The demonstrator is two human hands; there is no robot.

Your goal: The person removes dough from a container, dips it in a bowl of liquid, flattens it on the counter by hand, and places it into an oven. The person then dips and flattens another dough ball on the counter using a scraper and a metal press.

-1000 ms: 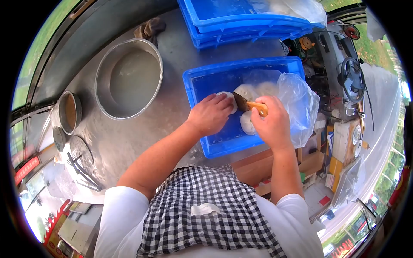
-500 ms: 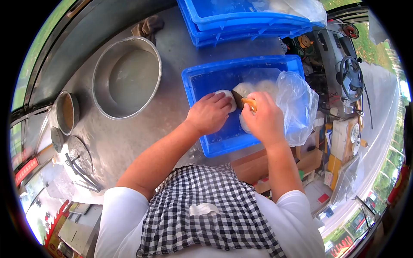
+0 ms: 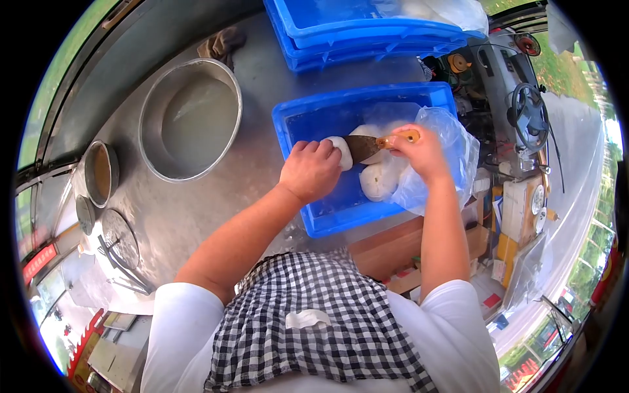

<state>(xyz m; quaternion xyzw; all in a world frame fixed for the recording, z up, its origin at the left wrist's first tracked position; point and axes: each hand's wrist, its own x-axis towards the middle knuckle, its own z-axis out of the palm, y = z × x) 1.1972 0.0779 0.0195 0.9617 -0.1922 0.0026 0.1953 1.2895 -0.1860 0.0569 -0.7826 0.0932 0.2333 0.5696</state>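
Note:
A white dough ball [image 3: 341, 153] is held in my left hand [image 3: 310, 170], its fingers curled over it above the blue crate [image 3: 283, 124]. My right hand [image 3: 419, 149] grips the yellowish handle of a scraper [image 3: 364, 149], whose wide metal blade points left and touches the dough ball. Another dough ball [image 3: 377, 182] lies in the crate below the scraper, and more dough shows behind the blade, partly hidden. Clear plastic sheeting [image 3: 452, 147] covers the crate's right side and some of the dough.
A large metal basin [image 3: 237, 121] with cloudy liquid stands on the metal table [image 3: 164, 213]. Smaller round containers are at the left. Stacked blue crates [image 3: 386, 44] sit at the back, beside a brown cloth [image 3: 221, 44]. A steering wheel [image 3: 529, 116] is at the right.
My right hand has moved right and slightly up, and the scraper blade now shows in full. The left-hand dough ball has shifted left. A dough ball lower in the crate is uncovered.

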